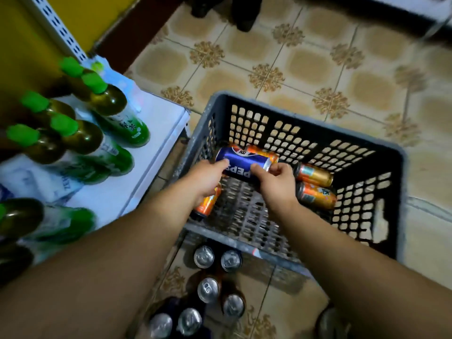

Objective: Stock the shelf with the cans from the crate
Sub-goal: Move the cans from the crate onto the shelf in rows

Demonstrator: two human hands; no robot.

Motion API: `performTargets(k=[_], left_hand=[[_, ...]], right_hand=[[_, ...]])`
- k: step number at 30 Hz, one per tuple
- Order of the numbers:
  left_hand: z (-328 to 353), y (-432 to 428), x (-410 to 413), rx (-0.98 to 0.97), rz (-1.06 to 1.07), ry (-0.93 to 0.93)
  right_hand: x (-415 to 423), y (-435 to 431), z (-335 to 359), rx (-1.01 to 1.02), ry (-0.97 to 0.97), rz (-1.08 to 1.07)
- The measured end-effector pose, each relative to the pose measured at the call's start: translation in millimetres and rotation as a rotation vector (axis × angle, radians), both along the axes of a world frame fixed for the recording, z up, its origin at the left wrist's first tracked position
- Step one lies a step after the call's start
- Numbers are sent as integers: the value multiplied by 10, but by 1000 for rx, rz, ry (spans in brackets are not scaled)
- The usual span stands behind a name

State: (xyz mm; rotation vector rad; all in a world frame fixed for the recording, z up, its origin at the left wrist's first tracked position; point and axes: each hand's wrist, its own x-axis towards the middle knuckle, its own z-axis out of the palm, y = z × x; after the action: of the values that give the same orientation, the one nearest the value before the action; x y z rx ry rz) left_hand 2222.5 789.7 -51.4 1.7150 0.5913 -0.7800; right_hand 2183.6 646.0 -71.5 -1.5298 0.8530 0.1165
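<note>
Gripping blue can (241, 161) sideways between curled fingers of left hand (210, 179) and right hand (276, 183) inside crate (402, 204); orange cans (314, 174) just beyond right fingers.

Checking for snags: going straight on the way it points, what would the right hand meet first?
The blue can the right hand grips; beyond it, likely the orange can behind, depth unclear.

**A:** What is hard to see?

**B:** The left hand (208, 179) hides the top of the near orange can (208, 205). The blue Pepsi can (241, 165) hides most of the far orange can (263, 152).

**A:** Is anything cut off?

**B:** Some dark shapes (245, 13) at the top edge, and a silver-topped can (160, 325) at the bottom edge. The round thing (330, 322) in the bottom corner is too blurry to name.
</note>
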Motion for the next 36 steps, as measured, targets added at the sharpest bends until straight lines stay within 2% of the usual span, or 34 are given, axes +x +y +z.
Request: performTargets(k=[3,8,12,18,23,28,36], left_hand=[[626,-23,-181,-184,84,21],[1813,221,-548,-424,302,-101],[2684,605,-932,-500,362,-252],[3929,1557,-1752,-346,404,-645],[4597,2484,-2694,-145,489,-847],[4808,3397,-3658,42,617,-928],[4631,4518,-4883,294,847,-876]], right_hand=[[-211,113,671,27,-117,-2],[-623,476,1791,-206,-326,241],[-941,879,2586,-351,-515,415],[-1492,1678,3636,-445,-790,686],[-2062,2561,4297,-497,-926,982],[-2625,3473,4583,-582,-869,1309],[-3204,4555,4545,-812,-821,1657]])
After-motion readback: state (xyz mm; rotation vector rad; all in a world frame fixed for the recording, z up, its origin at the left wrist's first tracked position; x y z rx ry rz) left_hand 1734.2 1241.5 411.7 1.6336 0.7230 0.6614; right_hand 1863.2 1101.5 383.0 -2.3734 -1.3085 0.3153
